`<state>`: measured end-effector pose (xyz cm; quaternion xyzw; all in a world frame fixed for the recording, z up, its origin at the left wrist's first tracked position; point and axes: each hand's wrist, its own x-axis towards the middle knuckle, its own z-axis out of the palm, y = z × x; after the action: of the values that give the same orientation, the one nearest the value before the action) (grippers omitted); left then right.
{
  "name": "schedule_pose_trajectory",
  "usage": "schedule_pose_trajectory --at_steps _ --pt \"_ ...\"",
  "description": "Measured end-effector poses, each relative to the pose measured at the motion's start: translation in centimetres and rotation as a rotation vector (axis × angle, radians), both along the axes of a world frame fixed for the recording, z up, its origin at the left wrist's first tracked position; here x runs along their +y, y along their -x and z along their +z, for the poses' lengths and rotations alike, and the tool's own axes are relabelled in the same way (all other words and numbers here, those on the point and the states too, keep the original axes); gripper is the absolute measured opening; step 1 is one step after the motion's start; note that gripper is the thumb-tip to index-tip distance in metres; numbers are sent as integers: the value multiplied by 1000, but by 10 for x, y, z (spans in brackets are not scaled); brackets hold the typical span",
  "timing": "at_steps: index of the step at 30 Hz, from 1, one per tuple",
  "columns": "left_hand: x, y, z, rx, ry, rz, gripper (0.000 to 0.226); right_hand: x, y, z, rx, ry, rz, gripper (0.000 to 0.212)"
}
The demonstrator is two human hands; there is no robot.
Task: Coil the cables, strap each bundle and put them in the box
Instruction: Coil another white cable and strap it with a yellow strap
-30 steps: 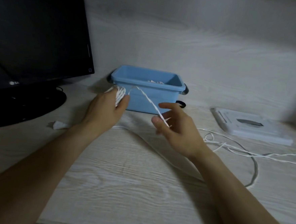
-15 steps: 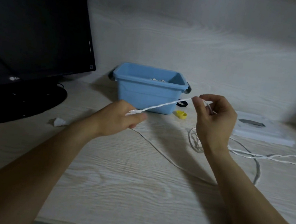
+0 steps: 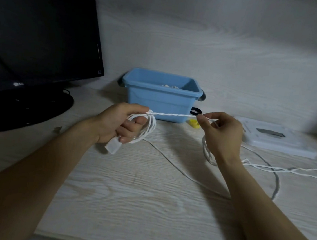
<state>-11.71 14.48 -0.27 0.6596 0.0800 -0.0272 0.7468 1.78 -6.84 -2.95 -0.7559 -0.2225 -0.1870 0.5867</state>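
Note:
My left hand (image 3: 120,122) grips a small coil of white twisted cable (image 3: 149,128), with the cable's white plug end (image 3: 112,145) sticking out below the fingers. A taut stretch of the cable runs right to my right hand (image 3: 220,131), which pinches it between thumb and fingertips. The rest of the cable (image 3: 274,168) trails loose over the desk to the right. Behind the hands stands the open blue box (image 3: 161,101) with something white inside. A yellow strap (image 3: 193,123) and a black strap (image 3: 195,111) lie at the box's right foot.
A black monitor (image 3: 43,33) on a round stand (image 3: 29,107) fills the left side. A flat white lid-like tray (image 3: 276,137) lies at the right. A small pale scrap (image 3: 57,129) sits near the stand. A second thin white cable (image 3: 178,170) crosses the desk.
My left hand has turned palm-side up and now shows several loops of cable round its fingers. The right hand still holds the cable stretched to the right, at about the same height.

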Motion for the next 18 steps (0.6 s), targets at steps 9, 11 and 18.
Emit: schedule_pose_trajectory --at_steps 9,11,18 --pt "11 -8 3 -328 752 25 43 14 24 -8 -238 543 365 25" --pt "9 -11 1 -334 854 196 43 17 32 -10 -313 685 435 22" --pt "4 -21 -3 -366 752 524 24 25 47 -12 -308 987 424 38"
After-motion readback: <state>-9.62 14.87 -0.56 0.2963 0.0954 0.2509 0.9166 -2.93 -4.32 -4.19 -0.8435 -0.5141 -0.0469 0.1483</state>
